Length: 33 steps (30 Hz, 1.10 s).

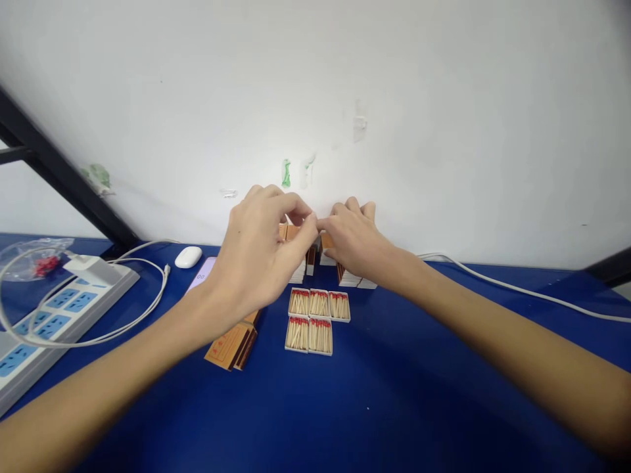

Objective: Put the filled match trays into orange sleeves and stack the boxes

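Observation:
My left hand is raised over the matchbox stacks at the back of the table, thumb and forefinger pinched together. Whatever lies in that pinch is too small or hidden to make out. My right hand is beside it with curled fingers, its forefinger tip meeting the left fingertips; what it grips is hidden. Orange and white stacked matchboxes show partly beneath both hands. In front of them, several open matchbox trays full of red-tipped matches lie in two rows, touching one another.
Orange matchbox sleeves lie below my left wrist, near a partly covered phone. A white earbud case, a power strip, looped white cable and plastic bag are at left. Another cable runs along the wall at right.

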{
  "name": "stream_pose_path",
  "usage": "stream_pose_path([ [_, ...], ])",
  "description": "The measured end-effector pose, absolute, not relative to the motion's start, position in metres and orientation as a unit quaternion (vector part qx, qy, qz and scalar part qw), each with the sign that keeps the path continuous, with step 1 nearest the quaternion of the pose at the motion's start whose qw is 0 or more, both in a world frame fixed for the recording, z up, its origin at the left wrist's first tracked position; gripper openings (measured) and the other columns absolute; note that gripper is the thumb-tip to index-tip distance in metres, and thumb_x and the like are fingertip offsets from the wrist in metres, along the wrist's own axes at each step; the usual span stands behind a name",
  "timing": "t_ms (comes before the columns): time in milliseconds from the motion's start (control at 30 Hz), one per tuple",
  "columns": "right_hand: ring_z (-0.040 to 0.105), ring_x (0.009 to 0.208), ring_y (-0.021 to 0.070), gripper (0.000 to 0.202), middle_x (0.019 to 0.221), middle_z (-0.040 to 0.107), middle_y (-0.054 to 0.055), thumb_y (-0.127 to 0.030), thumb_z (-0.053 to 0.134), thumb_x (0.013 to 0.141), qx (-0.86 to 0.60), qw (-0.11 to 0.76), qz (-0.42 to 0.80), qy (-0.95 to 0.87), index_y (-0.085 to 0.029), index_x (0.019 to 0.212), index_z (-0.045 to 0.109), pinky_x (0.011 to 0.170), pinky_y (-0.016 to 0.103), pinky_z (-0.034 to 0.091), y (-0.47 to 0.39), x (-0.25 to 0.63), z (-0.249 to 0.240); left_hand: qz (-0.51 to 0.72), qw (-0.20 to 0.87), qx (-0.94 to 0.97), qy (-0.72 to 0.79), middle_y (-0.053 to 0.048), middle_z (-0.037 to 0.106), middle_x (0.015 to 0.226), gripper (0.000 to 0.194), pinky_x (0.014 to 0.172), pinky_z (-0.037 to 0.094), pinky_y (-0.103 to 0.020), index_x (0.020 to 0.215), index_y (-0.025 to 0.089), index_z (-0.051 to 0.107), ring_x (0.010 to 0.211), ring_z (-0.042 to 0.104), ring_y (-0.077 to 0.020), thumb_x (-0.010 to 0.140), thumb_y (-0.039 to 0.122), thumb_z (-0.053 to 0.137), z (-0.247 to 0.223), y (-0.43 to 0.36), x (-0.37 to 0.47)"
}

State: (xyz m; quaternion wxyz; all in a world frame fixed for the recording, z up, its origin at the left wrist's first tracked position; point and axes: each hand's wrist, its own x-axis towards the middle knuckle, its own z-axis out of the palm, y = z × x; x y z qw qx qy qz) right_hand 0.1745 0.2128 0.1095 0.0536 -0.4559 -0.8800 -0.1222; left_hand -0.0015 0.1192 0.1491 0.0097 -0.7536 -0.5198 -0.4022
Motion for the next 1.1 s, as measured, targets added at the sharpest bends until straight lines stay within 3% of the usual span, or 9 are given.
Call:
stream_pose_path([
  [133,0.051,0.114,0.0398,0.020,0.106,0.065,0.017,-0.013,0.069,0.096,-0.451,0.031,-0.104,-0.886,-0.021,0.108,0.084,0.091,0.049,0.032,0.218,0.167,0.113,-0.448,-0.003,-0.747,-0.492,0.000,0.070,0.083,0.023,0.082,0.047,-0.041,0.085,0.024,0.073,0.089,0.063,-0.0228,0.107,0.022,0.069,0.146,0.091,-0.005],
  [267,0.053,0.118,0.0369,0.016,0.110,0.067,0.012,-0.017,0.073,0.098,-0.458,0.010,-0.098,-0.884,-0.020,0.110,0.083,0.100,0.051,0.037,0.222,0.164,0.115,-0.462,-0.037,-0.763,-0.451,0.002,0.065,0.079,0.024,0.077,0.045,-0.038,0.086,0.023,0.069,0.080,0.057,-0.0180,0.110,0.019,0.067,0.138,0.072,-0.005],
  [400,0.051,0.120,0.0404,0.016,0.114,0.068,0.017,-0.015,0.076,0.095,-0.456,0.005,-0.098,-0.885,-0.019,0.109,0.084,0.099,0.052,0.035,0.221,0.166,0.115,-0.445,-0.065,-0.774,-0.445,0.004,0.060,0.071,0.024,0.067,0.042,-0.034,0.086,0.022,0.067,0.069,0.053,-0.0138,0.110,0.017,0.066,0.128,0.059,-0.006],
  [667,0.050,0.113,0.0390,0.033,0.112,0.063,0.018,-0.048,0.084,0.095,-0.435,-0.016,-0.094,-0.895,-0.017,0.106,0.082,0.094,0.048,0.036,0.209,0.158,0.114,-0.427,-0.086,-0.828,-0.353,0.006,0.049,0.060,0.025,0.056,0.038,-0.033,0.086,0.025,0.060,0.054,0.039,-0.0136,0.105,0.009,0.061,0.101,0.039,-0.005],
  [867,0.051,0.115,0.0415,0.031,0.114,0.063,0.021,-0.044,0.077,0.100,-0.421,-0.028,-0.103,-0.901,-0.013,0.104,0.081,0.096,0.051,0.036,0.207,0.154,0.112,-0.406,-0.043,-0.852,-0.329,0.005,0.051,0.056,0.023,0.050,0.034,-0.035,0.085,0.026,0.063,0.049,0.040,-0.0146,0.099,0.008,0.061,0.086,0.034,-0.002],
  [1100,0.051,0.113,0.0383,0.019,0.112,0.062,0.016,-0.035,0.086,0.093,-0.408,-0.031,-0.071,-0.910,-0.019,0.099,0.079,0.096,0.049,0.036,0.200,0.159,0.118,-0.410,-0.046,-0.847,-0.335,0.006,0.049,0.057,0.025,0.050,0.035,-0.035,0.082,0.025,0.059,0.049,0.039,-0.0143,0.100,0.009,0.063,0.083,0.036,-0.003],
])
